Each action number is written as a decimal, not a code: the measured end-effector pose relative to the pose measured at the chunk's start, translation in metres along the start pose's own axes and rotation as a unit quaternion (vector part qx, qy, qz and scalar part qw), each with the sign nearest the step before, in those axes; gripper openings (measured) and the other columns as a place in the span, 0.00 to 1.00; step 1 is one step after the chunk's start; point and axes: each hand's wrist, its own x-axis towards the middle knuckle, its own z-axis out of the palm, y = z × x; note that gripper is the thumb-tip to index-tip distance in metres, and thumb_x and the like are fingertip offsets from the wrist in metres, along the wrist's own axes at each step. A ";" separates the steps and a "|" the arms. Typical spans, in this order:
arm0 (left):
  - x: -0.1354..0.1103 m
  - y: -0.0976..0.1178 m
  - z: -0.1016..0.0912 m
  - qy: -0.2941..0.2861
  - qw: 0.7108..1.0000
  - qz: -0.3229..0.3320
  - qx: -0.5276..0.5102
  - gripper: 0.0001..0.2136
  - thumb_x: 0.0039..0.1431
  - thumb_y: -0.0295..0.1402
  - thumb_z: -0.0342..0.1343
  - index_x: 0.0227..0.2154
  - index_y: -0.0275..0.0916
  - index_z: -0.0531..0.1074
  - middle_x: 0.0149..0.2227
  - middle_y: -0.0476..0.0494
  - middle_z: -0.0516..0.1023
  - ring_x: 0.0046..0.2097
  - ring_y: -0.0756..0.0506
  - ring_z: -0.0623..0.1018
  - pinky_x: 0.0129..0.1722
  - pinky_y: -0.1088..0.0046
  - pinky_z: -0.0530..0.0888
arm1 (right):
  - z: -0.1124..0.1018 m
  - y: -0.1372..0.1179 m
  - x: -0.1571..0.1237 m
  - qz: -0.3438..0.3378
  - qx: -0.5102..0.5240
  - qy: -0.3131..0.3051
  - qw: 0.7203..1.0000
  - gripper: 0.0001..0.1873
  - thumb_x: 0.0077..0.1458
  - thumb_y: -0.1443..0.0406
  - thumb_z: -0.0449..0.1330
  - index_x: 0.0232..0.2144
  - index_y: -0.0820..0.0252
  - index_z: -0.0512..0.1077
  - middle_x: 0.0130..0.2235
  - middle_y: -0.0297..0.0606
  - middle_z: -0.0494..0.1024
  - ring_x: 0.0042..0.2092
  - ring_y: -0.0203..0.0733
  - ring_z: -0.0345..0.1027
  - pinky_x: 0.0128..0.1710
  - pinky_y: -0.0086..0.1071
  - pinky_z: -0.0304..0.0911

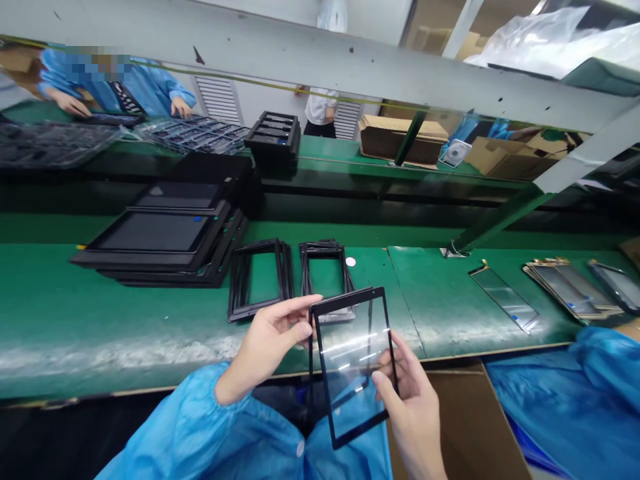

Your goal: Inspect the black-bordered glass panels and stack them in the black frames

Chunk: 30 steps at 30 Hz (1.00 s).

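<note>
Both of my hands hold a thin glass panel with a black border (353, 363), upright in front of the green bench edge. My left hand (273, 337) grips its upper left edge, thumb and fingers pinched on the border. My right hand (413, 393) holds the right edge lower down, fingers curled behind the glass. Just beyond the panel, two stacks of black plastic frames (260, 277) (325, 267) lie on the green bench (100, 320).
A stack of black trays with dark screens (165, 237) sits at the left. Clear film strips and glass panels (565, 287) lie at the right. A cardboard box (470, 427) stands below my right hand. Another person in blue (145, 87) works at the far bench.
</note>
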 end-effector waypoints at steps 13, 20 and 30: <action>0.000 -0.019 -0.002 0.037 0.998 -0.041 -0.037 0.25 0.51 0.41 0.77 0.53 0.43 0.85 0.34 0.43 0.83 0.32 0.46 0.81 0.28 0.76 0.81 | 0.007 0.007 -0.003 0.002 -0.045 0.012 0.999 0.34 0.59 0.56 0.72 0.65 0.54 0.73 0.43 0.39 0.81 0.39 0.44 0.76 0.44 0.40 0.77; 0.002 -0.023 -0.006 0.018 0.998 -0.048 -0.047 0.25 0.56 0.38 0.75 0.57 0.45 0.83 0.37 0.43 0.84 0.36 0.45 0.83 0.30 0.77 0.82 | 0.016 0.011 -0.006 0.021 -0.023 0.012 0.999 0.35 0.60 0.57 0.71 0.67 0.51 0.71 0.43 0.37 0.78 0.37 0.41 0.73 0.31 0.31 0.74; 0.002 -0.022 -0.004 0.037 0.998 -0.042 -0.042 0.25 0.57 0.39 0.74 0.58 0.43 0.82 0.39 0.39 0.85 0.42 0.40 0.85 0.29 0.75 0.84 | 0.019 0.015 -0.005 0.009 -0.037 0.010 0.999 0.36 0.60 0.56 0.71 0.68 0.53 0.71 0.43 0.38 0.77 0.38 0.42 0.74 0.38 0.36 0.76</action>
